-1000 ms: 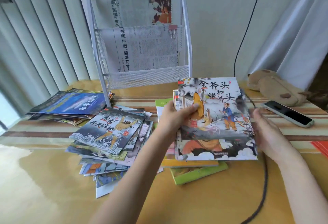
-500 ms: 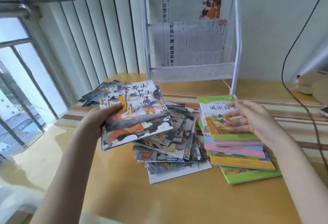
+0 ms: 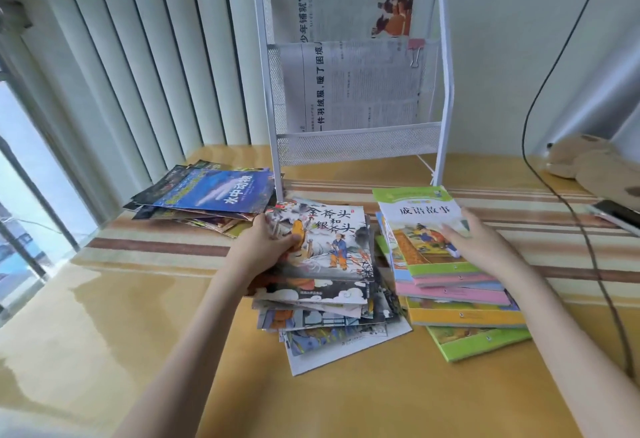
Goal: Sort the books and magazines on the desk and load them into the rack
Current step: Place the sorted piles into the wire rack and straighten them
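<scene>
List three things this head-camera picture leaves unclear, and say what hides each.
1. Lower covers in the middle pile: hidden under the top book and left hand.
2. Phone: cut off by the right edge.
3. Small print on the newspaper in the rack: too small to read, partly behind mesh.
4. Right hand: pressing or gripping the green book cannot be told.
</scene>
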The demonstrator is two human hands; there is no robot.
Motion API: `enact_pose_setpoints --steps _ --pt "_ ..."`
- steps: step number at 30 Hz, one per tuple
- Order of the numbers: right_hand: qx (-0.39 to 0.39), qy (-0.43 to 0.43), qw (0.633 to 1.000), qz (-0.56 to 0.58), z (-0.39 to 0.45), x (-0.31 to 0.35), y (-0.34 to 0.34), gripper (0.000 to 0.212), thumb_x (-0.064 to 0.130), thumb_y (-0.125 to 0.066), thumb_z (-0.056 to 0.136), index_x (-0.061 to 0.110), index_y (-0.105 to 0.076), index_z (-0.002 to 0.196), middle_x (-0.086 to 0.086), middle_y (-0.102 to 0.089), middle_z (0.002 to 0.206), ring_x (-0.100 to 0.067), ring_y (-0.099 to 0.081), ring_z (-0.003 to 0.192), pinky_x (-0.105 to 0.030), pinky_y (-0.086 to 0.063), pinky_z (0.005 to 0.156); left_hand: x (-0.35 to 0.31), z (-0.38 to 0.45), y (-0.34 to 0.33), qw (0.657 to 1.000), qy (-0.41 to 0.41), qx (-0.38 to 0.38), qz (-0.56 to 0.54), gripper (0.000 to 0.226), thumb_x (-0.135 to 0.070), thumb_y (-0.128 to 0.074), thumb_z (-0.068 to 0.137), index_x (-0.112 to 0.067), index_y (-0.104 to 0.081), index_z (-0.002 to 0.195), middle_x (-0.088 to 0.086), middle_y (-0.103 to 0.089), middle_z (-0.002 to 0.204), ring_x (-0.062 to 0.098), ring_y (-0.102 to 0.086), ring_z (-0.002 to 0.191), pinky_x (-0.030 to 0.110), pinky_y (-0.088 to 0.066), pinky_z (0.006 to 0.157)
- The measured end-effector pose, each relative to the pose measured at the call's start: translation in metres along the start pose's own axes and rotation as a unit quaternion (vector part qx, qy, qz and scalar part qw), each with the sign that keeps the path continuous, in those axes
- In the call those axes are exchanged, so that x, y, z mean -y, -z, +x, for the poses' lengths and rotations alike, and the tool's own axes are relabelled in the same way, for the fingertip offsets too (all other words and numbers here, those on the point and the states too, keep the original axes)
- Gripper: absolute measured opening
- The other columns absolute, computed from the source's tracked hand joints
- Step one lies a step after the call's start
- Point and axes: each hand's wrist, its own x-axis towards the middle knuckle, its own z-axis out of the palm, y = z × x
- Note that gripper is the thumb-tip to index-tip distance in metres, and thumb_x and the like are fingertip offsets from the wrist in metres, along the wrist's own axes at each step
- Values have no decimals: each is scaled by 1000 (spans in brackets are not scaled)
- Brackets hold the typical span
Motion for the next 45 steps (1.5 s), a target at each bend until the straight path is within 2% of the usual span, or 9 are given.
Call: enact_pose_setpoints --steps 11,15,18,23,27,33,39,43,45 --pt "16 5 1000 21 3 -3 -3 80 59 -47 90 22 -13 151 -1 -31 153 -26 -38 135 -42 -39 100 -4 -7 -8 993 42 -79 82 52 -49 -45 95 -8 -40 127 21 -58 122 38 -55 111 39 -41 79" --pt "41 7 998 57 11 -6 4 77 49 -55 90 17 -20 151 0 -31 153 -23 -34 138 -38 -34 104 -4 3 5 974 -27 -66 213 33 -36 -37 100 -10 -53 114 10 -57 94 32 -59 90 35 -44 73" --pt "40 15 994 101 30 -4 14 62 46 -52 92 18 -35 144 -4 -39 149 -24 -41 132 -41 -36 106 -15 16 20 981 -50 -141 123 41 -31 -33 103 2 -52 119 21 -59 105 38 -57 102 41 -44 85" --pt "-67 20 980 188 81 19 19 60 36 -44 99 13 -21 150 -10 -27 154 -28 -32 138 -41 -30 109 -54 63 23 977 -65 -154 -133 55 -32 -49 97 0 -33 139 22 -49 134 33 -49 120 39 -43 92" --pt "-74 34 958 276 121 36 15 52 26 -42 100 9 -26 147 -7 -37 148 -26 -43 128 -35 -40 95 -68 99 11 971 -31 -172 -164 46 -28 -50 97 5 -40 127 21 -54 115 35 -54 99 39 -43 81" --pt "-94 54 950 294 151 41 8 31 29 -53 96 5 -45 114 -7 -53 97 -20 -51 73 -27 -40 56 -61 123 5 964 3 -247 -96 21 -19 -44 99 1 -50 101 21 -62 100 34 -58 88 41 -50 77" --pt "-161 61 956 237 117 23 5 32 35 -34 102 6 -42 113 1 -50 96 -18 -49 91 -37 -43 78 -59 118 0 966 3 -250 -71 15 -8 -44 97 3 -50 105 23 -60 103 33 -55 86 42 -46 73" --pt "-172 50 964 198 91 15 10 23 30 -31 103 8 -36 100 -6 -46 79 -25 -47 77 -32 -32 54 -71 103 -3 973 -4 -219 -70 19 -4 -38 97 4 -43 113 27 -54 113 40 -54 96 44 -43 75" --pt "-173 39 966 188 83 11 15 24 30 -31 103 6 -36 100 -12 -48 83 -27 -47 77 -33 -28 57 -77 91 -5 978 -5 -199 -55 25 2 -37 95 6 -38 120 29 -46 124 44 -51 105 44 -37 76"
